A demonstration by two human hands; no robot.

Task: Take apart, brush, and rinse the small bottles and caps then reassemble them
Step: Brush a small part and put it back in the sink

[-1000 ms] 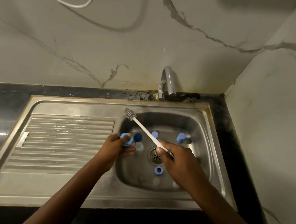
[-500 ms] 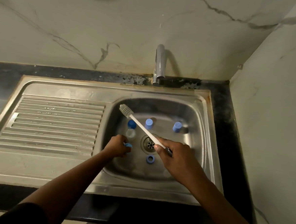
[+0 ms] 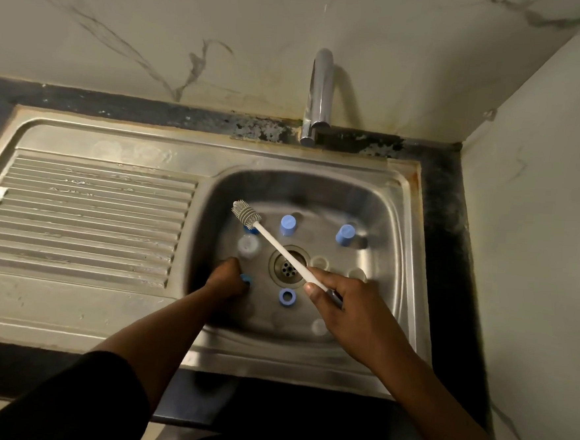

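left hand (image 3: 226, 279) is curling its fingers round a blue cap (image 3: 245, 279), low in the sink (image 3: 395, 261) just left of the drain (image 3: 288, 266) — only an edge of the cap is showing; right hand (image 3: 341, 302) is clamping the handle end of the white brush (image 3: 273, 241), bristle head pointing up-left over the basin; back-centre cap (image 3: 288, 225) and back-right cap (image 3: 345, 234) are standing upright, well apart; blue ring cap (image 3: 287, 296) is lying open side up just in front of the drain; clear bottle (image 3: 248, 246) is sitting left of the drain, below the bristles; fainter clear bottles (image 3: 320, 263) are sitting right of the drain — details too dim to tell; tap (image 3: 319, 94) is standing behind the basin.
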